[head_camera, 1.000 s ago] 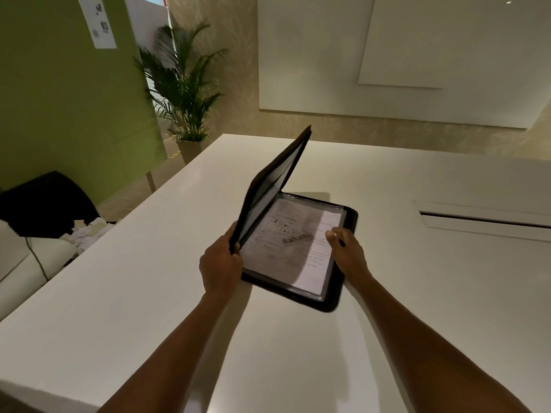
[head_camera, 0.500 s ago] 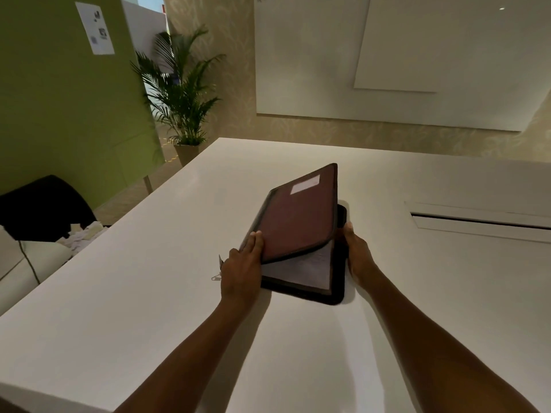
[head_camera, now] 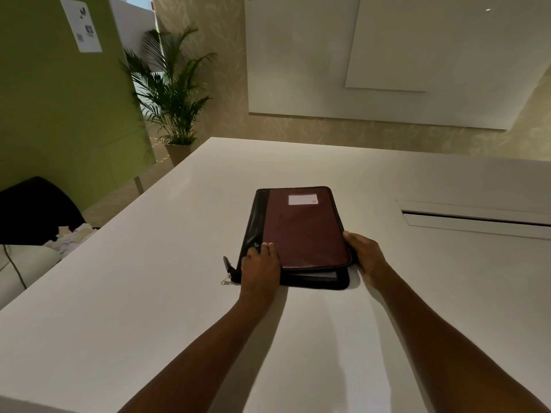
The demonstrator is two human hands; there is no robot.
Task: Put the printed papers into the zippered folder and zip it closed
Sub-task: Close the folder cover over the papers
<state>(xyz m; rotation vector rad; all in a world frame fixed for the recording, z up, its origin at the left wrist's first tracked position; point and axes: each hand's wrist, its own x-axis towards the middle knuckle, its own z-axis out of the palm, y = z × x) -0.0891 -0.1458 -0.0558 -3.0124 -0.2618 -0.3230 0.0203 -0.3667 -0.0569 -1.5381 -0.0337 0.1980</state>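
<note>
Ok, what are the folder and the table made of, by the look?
On the folder, the maroon panel looks like matte fabric, no glare; the black spine strip shines, likely vinyl. The table is smooth white, softly glossy, perhaps laminate.

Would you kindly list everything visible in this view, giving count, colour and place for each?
zippered folder: one, maroon with black edging, flat at the table's centre, near edge unzipped
printed papers: count unclear, white, edge showing in the folder's near gap
zipper pull: one, metal, off the folder's near left corner
table: one, white, filling the foreground
cable slot: one, white, in the tabletop at right
potted palm: one, green, beyond the table's far left corner
partition: one, green, left
sheet: one, white, pinned on the partition
chair: one, black, far left
left hand: one, fingers resting on the folder's near left corner
right hand: one, gripping the folder's near right edge
</note>
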